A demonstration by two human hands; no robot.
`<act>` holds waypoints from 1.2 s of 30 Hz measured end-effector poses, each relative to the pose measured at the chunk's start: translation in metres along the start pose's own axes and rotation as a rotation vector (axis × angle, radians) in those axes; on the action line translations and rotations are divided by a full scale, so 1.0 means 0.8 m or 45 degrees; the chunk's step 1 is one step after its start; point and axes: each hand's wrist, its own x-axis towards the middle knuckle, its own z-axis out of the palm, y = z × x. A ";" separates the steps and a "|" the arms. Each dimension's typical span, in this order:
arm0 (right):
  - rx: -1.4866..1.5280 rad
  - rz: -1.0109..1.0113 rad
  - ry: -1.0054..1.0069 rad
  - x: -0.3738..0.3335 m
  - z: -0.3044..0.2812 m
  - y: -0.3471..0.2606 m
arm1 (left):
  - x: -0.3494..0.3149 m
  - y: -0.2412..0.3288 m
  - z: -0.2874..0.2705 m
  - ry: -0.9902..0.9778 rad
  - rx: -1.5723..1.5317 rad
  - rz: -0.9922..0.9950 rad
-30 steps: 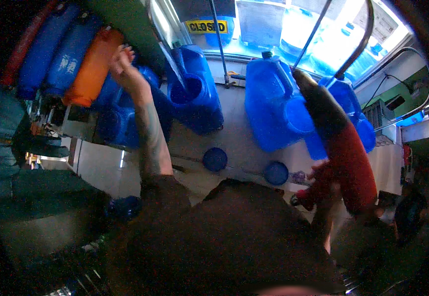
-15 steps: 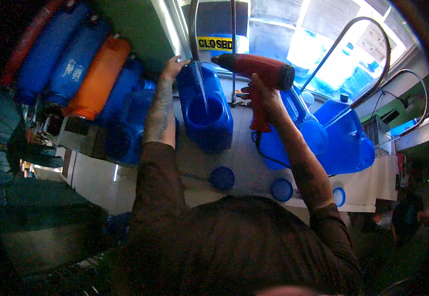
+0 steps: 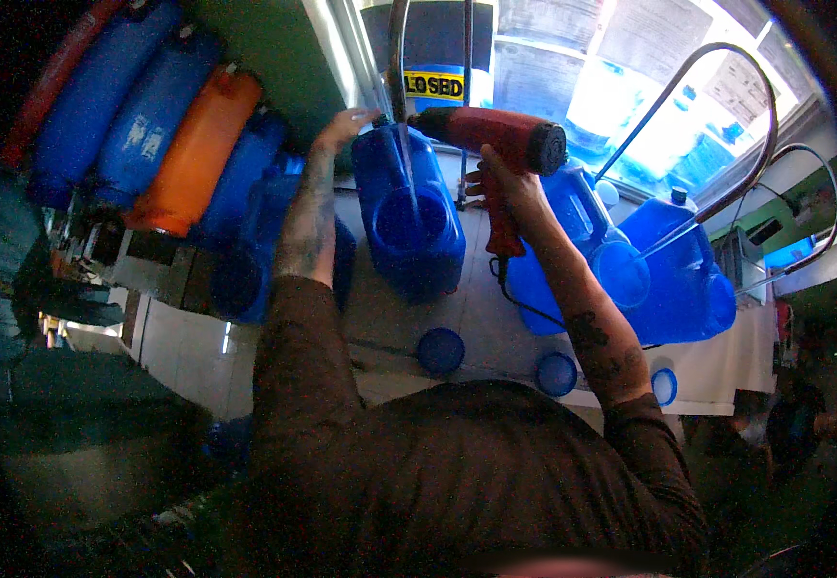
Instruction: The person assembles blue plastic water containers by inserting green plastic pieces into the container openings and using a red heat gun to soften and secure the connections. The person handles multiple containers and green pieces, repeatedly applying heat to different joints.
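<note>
1. A blue jug (image 3: 407,217) is standing on the white worktop (image 3: 467,318) directly ahead, its wide round mouth open and uncapped. A thin stream of water (image 3: 405,159) is falling into that mouth from a bent metal spout (image 3: 397,48) overhead.
2. The left hand (image 3: 341,125) is reaching to the far upper corner of the jug, near the spout; fingers are spread and resting there. Whether it is gripping the jug or only steadying it cannot be told.
3. The right hand (image 3: 500,183) is clenched round the grip of a red heat gun (image 3: 491,144), held level just right of the jug's top, barrel end facing the camera, black cord (image 3: 515,289) trailing down to the worktop.
4. Judgement: the filling step is in hand; the heat gun is being held ready, not applied to anything visible.
5. Judgement: the next move is calling for a cap. Three loose blue caps (image 3: 440,351) are lying along the near worktop edge, well apart from the jug mouth, and both hands are occupied, so one would need freeing.
6. Two more blue jugs (image 3: 669,279) are standing to the right beneath curved metal tubes (image 3: 727,106).
7. Blue containers and an orange container (image 3: 192,154) are stacked along the left side.
</note>
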 end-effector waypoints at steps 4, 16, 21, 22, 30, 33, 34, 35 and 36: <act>-0.032 -0.014 0.017 -0.012 -0.010 -0.006 | 0.005 -0.008 -0.035 0.293 0.381 -0.462; -0.452 0.167 0.065 -0.093 -0.055 0.001 | 0.045 -0.014 -0.017 0.322 0.424 -0.080; -0.658 0.108 0.145 -0.237 -0.128 0.009 | 0.079 0.031 0.013 -0.327 0.430 0.002; -0.559 0.159 0.240 -0.275 -0.139 0.005 | 0.080 0.026 0.009 -0.277 0.359 0.749; -0.354 0.626 0.256 -0.452 -0.207 -0.020 | 0.117 0.013 -0.013 -0.688 0.362 0.483; -0.555 0.704 0.330 -0.460 -0.212 -0.008 | 0.111 0.037 -0.017 -0.620 0.432 0.016; -0.605 0.653 0.355 -0.459 -0.209 -0.002 | 0.108 0.043 -0.019 -0.675 0.419 -0.087; -0.681 0.542 0.332 -0.458 -0.206 0.001 | 0.106 0.050 -0.022 -0.626 0.501 -0.211; -0.693 0.455 0.368 -0.457 -0.204 0.003 | 0.103 0.052 -0.023 -0.677 0.531 -0.134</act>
